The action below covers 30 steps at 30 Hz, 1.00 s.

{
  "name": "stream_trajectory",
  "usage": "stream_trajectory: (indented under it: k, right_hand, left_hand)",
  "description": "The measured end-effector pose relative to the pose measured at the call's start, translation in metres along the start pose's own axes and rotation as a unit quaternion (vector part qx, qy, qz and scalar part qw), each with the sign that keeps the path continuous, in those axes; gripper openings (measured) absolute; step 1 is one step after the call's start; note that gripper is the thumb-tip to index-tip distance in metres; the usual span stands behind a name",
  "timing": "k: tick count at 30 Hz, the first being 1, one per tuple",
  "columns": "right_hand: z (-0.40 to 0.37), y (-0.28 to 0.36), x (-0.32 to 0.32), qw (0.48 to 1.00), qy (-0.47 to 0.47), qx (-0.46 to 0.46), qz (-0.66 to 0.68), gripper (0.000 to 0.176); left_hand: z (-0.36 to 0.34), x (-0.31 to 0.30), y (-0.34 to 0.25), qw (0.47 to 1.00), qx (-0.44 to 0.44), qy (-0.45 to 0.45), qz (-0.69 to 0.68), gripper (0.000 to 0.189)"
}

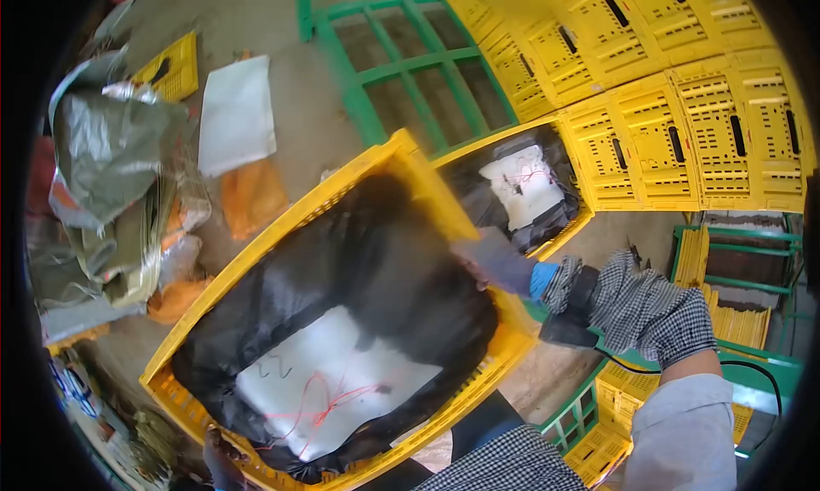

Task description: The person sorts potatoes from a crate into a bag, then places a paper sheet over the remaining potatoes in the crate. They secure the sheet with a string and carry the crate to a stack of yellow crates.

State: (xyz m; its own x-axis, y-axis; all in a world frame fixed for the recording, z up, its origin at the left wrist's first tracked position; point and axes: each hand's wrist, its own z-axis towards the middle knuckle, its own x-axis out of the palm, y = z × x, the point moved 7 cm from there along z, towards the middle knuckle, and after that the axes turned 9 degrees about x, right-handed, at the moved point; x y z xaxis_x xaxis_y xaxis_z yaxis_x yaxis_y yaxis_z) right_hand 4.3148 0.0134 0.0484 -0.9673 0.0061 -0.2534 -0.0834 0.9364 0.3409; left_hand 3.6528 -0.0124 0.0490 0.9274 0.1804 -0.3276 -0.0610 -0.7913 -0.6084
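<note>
A yellow plastic crate (282,228) tilts in front of me, held up at both ends. Black plastic sheeting (295,273) lines it, and on top lies a white sheet (342,363) with a tangle of red string (329,401). At the crate's right end, my right hand (498,262) grips the rim, slightly smeared by motion. My left hand (224,461) holds the lower left side, its fingers curled at the edge and partly cut off by the frame. Just behind stands a second lined yellow crate (589,213) with a white sheet (525,188) inside.
Yellow crates (675,98) are stacked at the upper right. A green metal frame (410,68) lies on the floor behind. Sacks (120,149), a white sheet (237,115) and orange bags (254,196) lie to the left. More crates and green framing (581,418) stand at lower right.
</note>
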Motion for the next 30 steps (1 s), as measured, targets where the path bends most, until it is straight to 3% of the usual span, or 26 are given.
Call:
stream_trajectory:
  k: [3,5,7,10,11,12,14,18,19,20,21,24,25,26,28,30]
  right_hand:
    - [0.023,-0.033,-0.093,0.929,0.189,0.028,0.316,0.033]
    - [0.015,-0.032,-0.168,0.988,0.012,-0.002,0.153,0.03]
    - [0.033,-0.055,-0.236,0.982,-0.015,0.058,0.179,0.03]
    - [0.069,-0.082,-0.315,0.926,0.182,0.038,0.328,0.025]
    - [0.088,-0.094,-0.357,0.988,0.045,-0.033,0.147,0.023]
    - [0.106,-0.104,-0.391,0.99,-0.096,-0.098,-0.039,0.022]
    - [0.141,-0.131,-0.446,0.939,-0.242,-0.146,-0.193,0.02]
    - [0.169,-0.184,-0.434,0.958,-0.26,-0.007,-0.125,0.042]
    - [0.163,-0.176,-0.438,0.938,-0.316,0.002,-0.146,0.047]
    - [0.156,-0.168,-0.442,0.914,-0.37,0.014,-0.164,0.052]
    - [0.141,-0.159,-0.442,0.898,-0.415,0.003,-0.146,0.056]
    - [0.109,-0.145,-0.433,0.851,-0.511,0.025,-0.119,0.063]
    - [0.097,-0.136,-0.43,0.843,-0.525,0.042,-0.112,0.063]
    - [0.102,-0.15,-0.424,0.877,-0.472,0.089,-0.004,0.059]
    - [0.071,-0.137,-0.398,0.797,-0.604,0.023,-0.011,0.059]
    - [0.037,-0.133,-0.373,0.795,-0.603,0.031,0.055,0.06]
  left_hand:
    - [-0.037,0.113,-0.045,0.998,0.014,0.063,-0.004,0.029]
    - [-0.05,0.186,-0.058,0.993,0.029,0.11,-0.015,0.027]
    - [-0.045,0.251,-0.054,0.988,0.031,0.147,-0.032,0.025]
    - [-0.062,0.356,-0.047,0.982,-0.005,0.185,-0.041,0.021]
    - [-0.07,0.389,-0.041,0.979,-0.015,0.196,-0.054,0.019]
    - [-0.078,0.417,-0.035,0.984,-0.037,0.17,-0.043,0.018]
    - [-0.092,0.462,-0.027,0.983,-0.074,0.167,-0.037,0.018]
    - [-0.115,0.473,-0.015,0.963,-0.113,0.241,-0.038,0.02]
    - [-0.115,0.49,-0.024,0.955,-0.101,0.273,-0.057,0.019]
    - [-0.122,0.491,-0.034,0.971,-0.103,0.218,0.002,0.016]
    - [-0.118,0.495,-0.039,0.968,-0.118,0.218,0.03,0.016]
    - [-0.09,0.475,-0.011,0.951,-0.172,0.238,0.102,0.016]
    - [-0.08,0.472,-0.007,0.941,-0.188,0.255,0.123,0.016]
    - [-0.071,0.47,-0.004,0.929,-0.203,0.273,0.143,0.018]
    - [-0.067,0.469,-0.017,0.899,-0.232,0.317,0.195,0.018]
    - [-0.078,0.477,-0.047,0.823,-0.25,0.413,0.298,0.018]
